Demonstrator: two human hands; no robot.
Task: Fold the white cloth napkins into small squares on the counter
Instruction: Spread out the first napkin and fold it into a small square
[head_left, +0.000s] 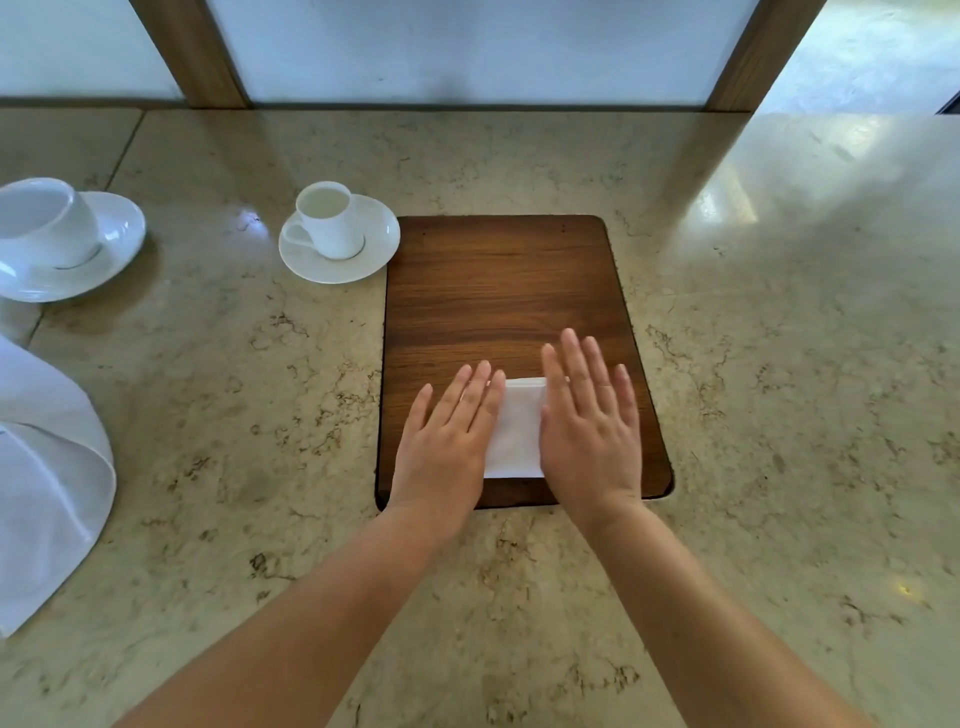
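You've got the napkin (517, 428) down to a small square on the board (498, 291), left hand (447, 441) and right hand (589, 436) flat, fingers spread, pressing either side, probably to set the creases. More cloth (47, 483) waits on the counter (779, 364).

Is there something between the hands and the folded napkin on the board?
Nothing visible. The left hand and right hand lie flat on the folded napkin, on the wooden board.
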